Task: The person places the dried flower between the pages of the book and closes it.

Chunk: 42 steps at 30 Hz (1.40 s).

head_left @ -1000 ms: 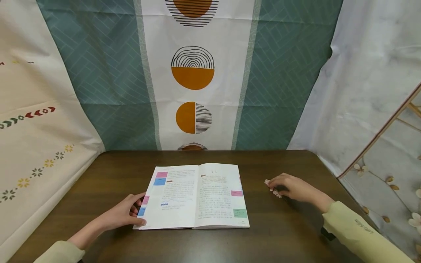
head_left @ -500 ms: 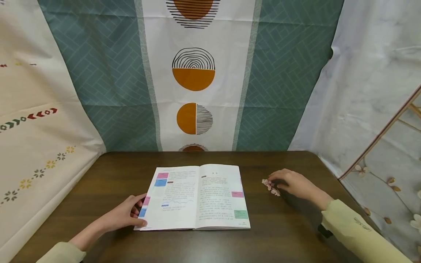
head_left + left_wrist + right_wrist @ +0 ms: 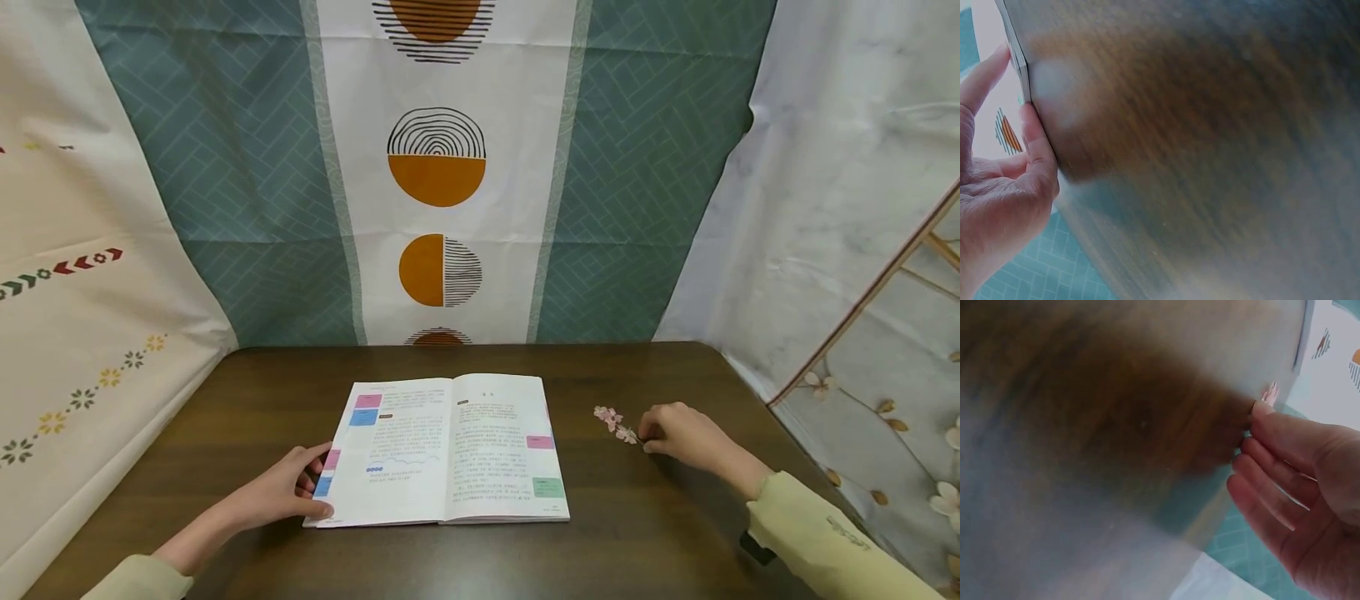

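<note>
An open book [image 3: 498,450] with printed pages and coloured boxes lies flat on the dark wooden table [image 3: 480,562]. At its lower left corner, my left hand [image 3: 285,492] grips the edge, thumb on the page and fingers curled against the side. The left wrist view shows the thumb over the page and fingertips at the book's edge [image 3: 1025,78]. To the book's right, my right hand [image 3: 686,437] pinches the stem end of a small pink flower sprig [image 3: 613,422] between thumb and forefinger. Its blossoms point left, close over the table. In the right wrist view the pink blossoms [image 3: 1270,394] show just past the fingertips.
A patterned green and white cloth [image 3: 442,192] hangs behind the table's far edge. Cream cloth [image 3: 97,333] drapes the left side, and a pale floral cloth [image 3: 840,275] the right.
My right hand has shifted to the right along the flower sprig, from over its blossoms to the stem end, so the blossoms now show fully. The left hand and book stay put.
</note>
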Tool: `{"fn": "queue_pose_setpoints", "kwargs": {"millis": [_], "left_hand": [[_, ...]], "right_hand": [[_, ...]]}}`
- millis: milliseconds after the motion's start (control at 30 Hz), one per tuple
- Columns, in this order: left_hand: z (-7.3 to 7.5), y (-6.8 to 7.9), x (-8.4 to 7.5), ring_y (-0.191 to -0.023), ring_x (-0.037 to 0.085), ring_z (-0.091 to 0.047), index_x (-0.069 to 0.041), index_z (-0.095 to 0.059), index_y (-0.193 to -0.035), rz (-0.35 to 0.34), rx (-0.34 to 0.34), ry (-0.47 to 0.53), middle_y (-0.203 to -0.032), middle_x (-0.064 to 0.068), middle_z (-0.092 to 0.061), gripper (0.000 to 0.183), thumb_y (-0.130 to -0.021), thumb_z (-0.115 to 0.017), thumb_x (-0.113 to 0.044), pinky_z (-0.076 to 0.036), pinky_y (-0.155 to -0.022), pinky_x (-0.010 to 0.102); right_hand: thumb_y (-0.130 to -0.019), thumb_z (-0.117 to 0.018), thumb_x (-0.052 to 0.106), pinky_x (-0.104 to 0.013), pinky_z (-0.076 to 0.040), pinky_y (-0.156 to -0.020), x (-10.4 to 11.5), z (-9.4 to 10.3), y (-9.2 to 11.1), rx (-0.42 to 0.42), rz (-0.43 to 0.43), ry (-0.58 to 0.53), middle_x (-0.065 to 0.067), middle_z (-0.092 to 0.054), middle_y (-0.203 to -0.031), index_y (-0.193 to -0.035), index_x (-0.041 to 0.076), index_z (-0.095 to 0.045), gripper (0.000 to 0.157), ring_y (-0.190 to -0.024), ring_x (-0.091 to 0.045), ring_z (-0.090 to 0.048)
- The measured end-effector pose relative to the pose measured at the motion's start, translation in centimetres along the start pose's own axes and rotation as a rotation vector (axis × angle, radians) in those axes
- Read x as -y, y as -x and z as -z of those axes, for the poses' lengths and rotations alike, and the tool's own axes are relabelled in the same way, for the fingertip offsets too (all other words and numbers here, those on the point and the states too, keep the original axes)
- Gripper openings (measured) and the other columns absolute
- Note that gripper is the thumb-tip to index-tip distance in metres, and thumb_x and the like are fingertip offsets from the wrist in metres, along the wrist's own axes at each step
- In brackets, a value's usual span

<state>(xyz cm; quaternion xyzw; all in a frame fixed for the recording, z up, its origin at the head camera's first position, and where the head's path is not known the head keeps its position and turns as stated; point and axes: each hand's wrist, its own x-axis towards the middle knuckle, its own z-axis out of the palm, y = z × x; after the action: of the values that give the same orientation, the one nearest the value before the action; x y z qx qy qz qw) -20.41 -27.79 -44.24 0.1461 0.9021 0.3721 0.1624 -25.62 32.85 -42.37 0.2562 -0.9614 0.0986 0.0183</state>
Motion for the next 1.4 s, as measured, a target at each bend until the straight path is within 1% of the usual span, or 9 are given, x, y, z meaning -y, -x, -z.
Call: {"fn": "queue_pose_setpoints", "kwargs": {"millis": [133,267,433,633,800,1000,1167,1400], "left_hand": [[0.0,0.0,-0.2,-0.093,0.020,-0.043,0.011,-0.030,-0.148,-0.011,-0.007,-0.006,-0.110,0.014,-0.041,0.095,-0.077,-0.084,-0.023,-0.043,-0.071,0.019],[-0.1,0.0,-0.2,-0.091,0.017,-0.043,0.011,-0.030,-0.148,-0.023,-0.007,-0.008,-0.110,0.013,-0.041,0.095,-0.077,-0.084,-0.024,-0.043,-0.071,0.019],[-0.1,0.0,-0.3,-0.092,0.020,-0.043,0.011,-0.030,-0.148,-0.028,-0.015,-0.007,-0.110,0.014,-0.042,0.096,-0.077,-0.084,-0.024,-0.043,-0.071,0.019],[-0.2,0.0,-0.3,-0.091,0.018,-0.043,0.011,-0.029,-0.148,-0.033,-0.013,-0.016,-0.111,0.014,-0.041,0.096,-0.077,-0.084,-0.024,-0.043,-0.072,0.019],[-0.4,0.1,-0.2,-0.092,0.020,-0.043,0.010,-0.030,-0.148,-0.019,-0.026,-0.009,-0.110,0.013,-0.042,0.096,-0.077,-0.084,-0.025,-0.043,-0.072,0.019],[-0.4,0.3,0.0,-0.091,0.018,-0.043,0.010,-0.030,-0.148,-0.016,-0.029,-0.009,-0.110,0.013,-0.042,0.096,-0.077,-0.084,-0.024,-0.044,-0.072,0.019],[-0.3,0.4,-0.1,-0.093,0.020,-0.043,0.010,-0.030,-0.148,-0.006,-0.033,-0.003,-0.110,0.014,-0.041,0.096,-0.077,-0.084,-0.024,-0.043,-0.072,0.019],[-0.4,0.4,-0.1,-0.093,0.020,-0.043,0.010,-0.031,-0.148,-0.019,-0.030,-0.010,-0.110,0.013,-0.042,0.094,-0.077,-0.084,-0.024,-0.043,-0.072,0.019]], "right_hand": [[-0.076,-0.082,0.011,-0.027,-0.052,-0.064,-0.5,-0.1,-0.4,-0.033,0.007,0.000,0.004,-0.071,-0.084,-0.084,0.016,-0.073,0.012,-0.073,-0.009,-0.065],[-0.076,-0.081,0.007,-0.026,-0.051,-0.063,-1.2,-0.2,-0.6,-0.047,0.001,-0.005,0.003,-0.071,-0.081,-0.081,0.014,-0.073,0.011,-0.071,-0.007,-0.064],[-0.076,-0.080,0.005,-0.026,-0.052,-0.062,-2.0,-0.2,-0.9,-0.077,-0.007,0.005,0.004,-0.070,-0.077,-0.077,0.014,-0.074,0.011,-0.068,-0.007,-0.063],[-0.078,-0.079,0.003,-0.025,-0.051,-0.059,-2.5,-0.1,-1.0,-0.079,-0.007,-0.004,0.005,-0.070,-0.074,-0.075,0.013,-0.074,0.011,-0.064,-0.006,-0.063],[-0.078,-0.078,0.003,-0.024,-0.050,-0.058,-2.7,0.1,-1.2,-0.087,0.007,-0.005,0.005,-0.069,-0.072,-0.074,0.014,-0.074,0.013,-0.062,-0.005,-0.062],[-0.079,-0.078,0.003,-0.024,-0.050,-0.058,-2.6,0.1,-1.4,-0.088,0.007,0.009,0.006,-0.069,-0.071,-0.073,0.015,-0.074,0.014,-0.062,-0.004,-0.061],[-0.079,-0.078,0.003,-0.025,-0.050,-0.058,-2.6,0.0,-1.5,-0.106,0.016,0.026,0.005,-0.068,-0.071,-0.073,0.014,-0.073,0.014,-0.063,-0.005,-0.061],[-0.080,-0.079,0.007,-0.027,-0.050,-0.058,-2.5,-0.1,-1.3,-0.102,-0.016,0.058,0.007,-0.068,-0.072,-0.074,0.017,-0.073,0.013,-0.064,-0.005,-0.060]]}}
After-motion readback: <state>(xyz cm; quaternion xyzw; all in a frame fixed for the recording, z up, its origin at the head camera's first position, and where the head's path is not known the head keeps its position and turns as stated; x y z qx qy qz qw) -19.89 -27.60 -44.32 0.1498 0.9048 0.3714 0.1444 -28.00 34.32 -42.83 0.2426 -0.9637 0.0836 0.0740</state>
